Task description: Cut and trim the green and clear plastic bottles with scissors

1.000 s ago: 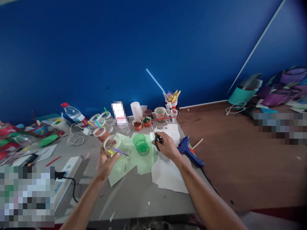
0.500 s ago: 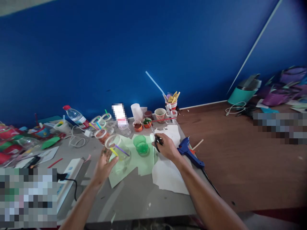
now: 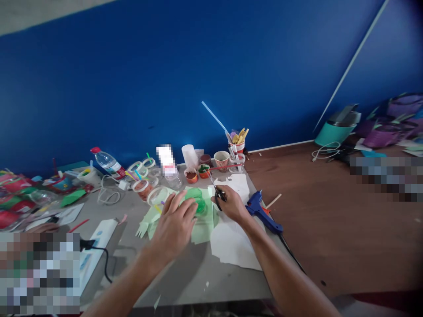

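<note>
My right hand (image 3: 229,203) is closed around the handles of black-handled scissors (image 3: 218,197), whose blades point up and away over the paper. My left hand (image 3: 175,220) hovers with spread, slightly curled fingers beside a green transparent cup (image 3: 198,201); whether it touches the cup I cannot tell. Behind that hand stands a clear cup (image 3: 158,196), partly hidden, with a yellow and a purple strip on it. Light green paper (image 3: 205,229) lies under both cups, and its left part has finger-like cut ends. White paper (image 3: 228,246) lies below my right hand.
A blue glue gun (image 3: 264,213) lies right of my right hand, its cord running forward. Small paint cups (image 3: 191,176), a patterned paper cup (image 3: 221,160) and a water bottle (image 3: 109,164) line the back. A white power strip (image 3: 99,242) is at left.
My left hand has left the clear cup and moved right, toward the green cup. The clear cup now stands on the table. My right hand still holds the scissors in nearly the same place.
</note>
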`<state>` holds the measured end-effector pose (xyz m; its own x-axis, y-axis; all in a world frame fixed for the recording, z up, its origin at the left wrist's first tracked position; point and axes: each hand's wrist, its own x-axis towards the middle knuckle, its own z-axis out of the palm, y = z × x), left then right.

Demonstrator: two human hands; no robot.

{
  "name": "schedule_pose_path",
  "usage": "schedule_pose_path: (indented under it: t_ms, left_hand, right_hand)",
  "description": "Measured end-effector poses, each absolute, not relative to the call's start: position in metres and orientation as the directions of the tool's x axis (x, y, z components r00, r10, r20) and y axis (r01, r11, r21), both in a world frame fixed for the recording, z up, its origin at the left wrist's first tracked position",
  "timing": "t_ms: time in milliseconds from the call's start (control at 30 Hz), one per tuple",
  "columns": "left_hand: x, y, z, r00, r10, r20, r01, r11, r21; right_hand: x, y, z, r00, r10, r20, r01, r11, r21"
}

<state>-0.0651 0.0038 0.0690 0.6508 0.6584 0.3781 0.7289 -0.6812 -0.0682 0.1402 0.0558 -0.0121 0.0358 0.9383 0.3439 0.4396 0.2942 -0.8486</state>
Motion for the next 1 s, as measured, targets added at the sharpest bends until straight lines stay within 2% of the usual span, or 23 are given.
schedule_pose_path:
  t_ms: [100, 233, 467, 567, 733, 833, 1000]
  left_hand:
    - [-0.051, 0.023, 0.066, 0.619, 0.723, 0.306, 0.78, -0.612, -0.131]
    - [-0.047, 0.036, 0.065, 0.652, 0.721, 0.233, 0.758, -0.613, -0.224]
    - [-0.04, 0.045, 0.069, 0.692, 0.705, 0.155, 0.716, -0.643, -0.27]
    - [-0.043, 0.049, 0.081, 0.697, 0.691, 0.192, 0.715, -0.649, -0.259]
    - [-0.067, 0.073, 0.125, 0.649, 0.683, 0.335, 0.761, -0.596, -0.258]
    - [-0.086, 0.1, 0.15, 0.573, 0.693, 0.437, 0.818, -0.518, -0.251]
    - [-0.112, 0.15, 0.16, 0.463, 0.748, 0.476, 0.886, -0.376, -0.271]
  right_hand:
    - [0.14, 0.057, -0.014, 0.037, 0.937, 0.347, 0.421, 0.3, -0.856]
    - [0.139, 0.056, -0.012, 0.038, 0.942, 0.334, 0.406, 0.291, -0.866]
    - [0.14, 0.055, -0.008, 0.035, 0.947, 0.32, 0.418, 0.277, -0.865]
    - [0.14, 0.056, -0.01, 0.049, 0.948, 0.315, 0.405, 0.269, -0.874]
    - [0.14, 0.057, -0.013, 0.06, 0.946, 0.319, 0.386, 0.273, -0.881]
    - [0.139, 0.056, -0.013, 0.04, 0.946, 0.321, 0.395, 0.28, -0.875]
    - [0.138, 0.054, -0.011, 0.036, 0.948, 0.316, 0.393, 0.277, -0.877]
